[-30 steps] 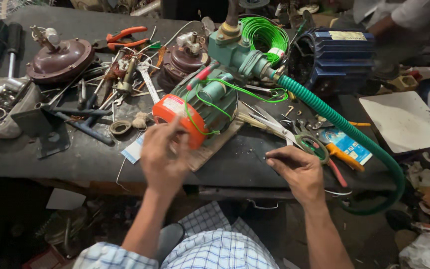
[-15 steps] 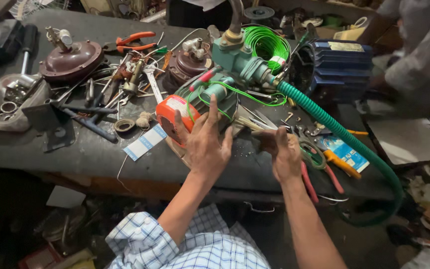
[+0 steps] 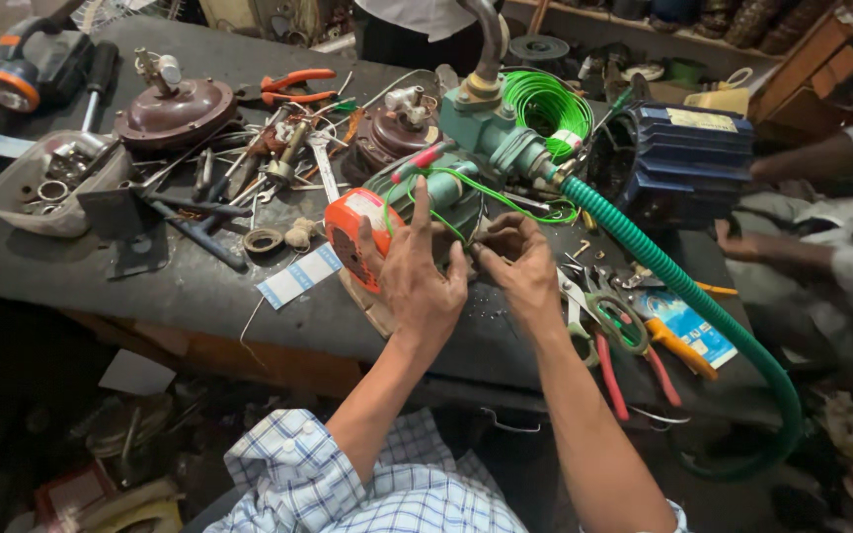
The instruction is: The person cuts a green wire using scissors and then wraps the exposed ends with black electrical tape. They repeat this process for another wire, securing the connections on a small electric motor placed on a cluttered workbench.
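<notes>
A: Where is the pump motor (image 3: 417, 212) sitting?

B: It is lying on the bench (image 3: 180, 286) directly under the person's left hand (image 3: 419, 276), its orange end cap (image 3: 357, 237) poking out past the thumb side and its green casing running away from the fingertips toward the teal pipe fitting (image 3: 491, 133).

A: How is that left hand working?

B: It is resting spread over the housing, fingers splayed and flat, pressing down rather than closing around anything. It is steadying, not gripping.

A: And the right hand (image 3: 517, 262)?

B: It is sitting just beside the left one, fingers curled in and pinched at the tips. It seems to be nipping the thin green wire (image 3: 486, 192) that is looping over the casing, though the pinch itself is too small to make out surely.

A: How would the motor handle?

B: I am judging it heavy and rigid, a cast metal body that will not give. The round casing could roll, so a flat palm on top or a grasp around the barrel suits it. The end cap looks like plastic, a poor place to lift from.

A: And the wire?

B: Light, springy, easily kinked; fingertips are enough.

A: What is lying near?

B: Beyond the right hand's knuckles the ribbed green hose (image 3: 683, 291) is curving off the bench edge, and pliers (image 3: 644, 341) with red and orange grips are lying just outside that wrist.
</notes>
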